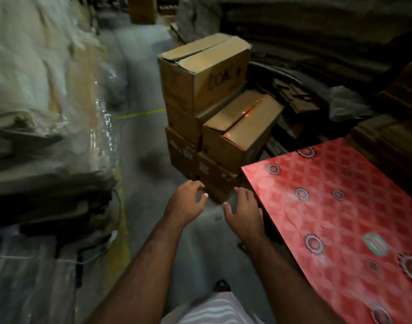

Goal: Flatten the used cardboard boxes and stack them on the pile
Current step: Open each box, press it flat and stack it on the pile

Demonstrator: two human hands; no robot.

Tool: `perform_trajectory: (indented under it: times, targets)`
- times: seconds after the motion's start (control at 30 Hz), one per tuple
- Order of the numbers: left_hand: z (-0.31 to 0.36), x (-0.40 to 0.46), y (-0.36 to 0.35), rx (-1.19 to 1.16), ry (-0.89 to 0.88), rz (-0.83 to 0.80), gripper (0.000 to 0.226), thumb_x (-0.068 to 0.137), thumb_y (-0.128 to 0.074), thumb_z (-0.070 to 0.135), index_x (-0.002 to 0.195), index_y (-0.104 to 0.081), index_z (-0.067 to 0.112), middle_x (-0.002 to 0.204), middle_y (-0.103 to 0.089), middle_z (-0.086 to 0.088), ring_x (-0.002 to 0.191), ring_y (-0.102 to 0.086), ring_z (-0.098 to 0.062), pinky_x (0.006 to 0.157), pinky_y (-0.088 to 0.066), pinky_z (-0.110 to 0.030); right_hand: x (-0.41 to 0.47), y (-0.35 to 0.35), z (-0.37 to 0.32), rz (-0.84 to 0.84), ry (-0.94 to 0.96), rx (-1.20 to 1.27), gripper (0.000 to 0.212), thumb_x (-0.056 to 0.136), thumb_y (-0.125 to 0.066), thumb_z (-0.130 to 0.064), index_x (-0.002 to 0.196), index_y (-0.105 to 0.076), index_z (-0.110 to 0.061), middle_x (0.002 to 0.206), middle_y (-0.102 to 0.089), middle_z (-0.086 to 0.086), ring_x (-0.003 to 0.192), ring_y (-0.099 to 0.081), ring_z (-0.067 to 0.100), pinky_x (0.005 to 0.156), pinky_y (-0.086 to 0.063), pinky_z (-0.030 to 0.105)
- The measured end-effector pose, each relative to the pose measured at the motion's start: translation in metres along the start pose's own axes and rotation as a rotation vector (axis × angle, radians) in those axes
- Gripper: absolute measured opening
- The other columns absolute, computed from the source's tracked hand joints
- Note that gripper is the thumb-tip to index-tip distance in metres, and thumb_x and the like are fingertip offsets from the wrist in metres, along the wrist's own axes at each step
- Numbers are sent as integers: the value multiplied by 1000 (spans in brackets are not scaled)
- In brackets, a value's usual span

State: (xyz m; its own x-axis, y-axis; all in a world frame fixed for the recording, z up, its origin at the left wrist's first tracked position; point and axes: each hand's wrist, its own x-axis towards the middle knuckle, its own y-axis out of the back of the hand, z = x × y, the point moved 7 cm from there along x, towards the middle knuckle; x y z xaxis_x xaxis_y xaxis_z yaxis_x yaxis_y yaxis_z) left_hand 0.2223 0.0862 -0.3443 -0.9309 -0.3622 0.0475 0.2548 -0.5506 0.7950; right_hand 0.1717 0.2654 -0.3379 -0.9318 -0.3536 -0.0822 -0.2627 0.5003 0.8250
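Observation:
A stack of brown cardboard boxes stands ahead on the floor. Its top box (205, 73) has closed flaps and dark handwriting on one side. A lower box (240, 132) to the right has a split top with orange tape. More boxes (200, 169) sit beneath them. A flattened red patterned cardboard sheet (340, 225) lies at the right. My left hand (185, 203) and my right hand (243, 211) reach forward side by side, empty, fingers loosely curled, just short of the lowest boxes. My right hand is beside the red sheet's left edge.
Tall piles of flattened cardboard and plastic wrap (50, 127) fill the left side. Dark stacks of flat cardboard (317, 43) rise behind and right of the boxes. Between them runs a grey floor aisle (142, 141) with a yellow line.

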Motion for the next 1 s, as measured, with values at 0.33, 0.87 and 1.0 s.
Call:
perform_trajectory:
  times: [0.33, 0.87, 1.0]
  targets:
    - [14, 136, 58, 42, -67, 138, 32, 93, -65, 31, 120, -66, 15, 115, -64, -5, 107, -62, -23, 89, -53, -40, 147, 33, -70, 91, 117, 40, 54, 94, -62, -37, 142, -47, -17, 143, -47, 3, 130, -48, 24, 104, -42, 48]
    - [-147, 460, 136, 56, -159, 45, 41, 94, -62, 36, 131, -60, 18, 130, -57, -6, 118, -55, -27, 95, -51, -50, 413, -33, -213, 279, -107, 171, 78, 94, -66, -37, 157, -28, -13, 156, -40, 7, 141, -41, 24, 115, -40, 43]
    - [-167, 535, 158, 119, -219, 5, 47, 96, -59, 39, 137, -55, 16, 137, -49, -8, 124, -50, -28, 98, -49, -52, 465, -37, -231, 300, -263, 292, 80, 95, -66, -41, 158, -26, -14, 159, -35, 7, 144, -38, 25, 113, -38, 36]
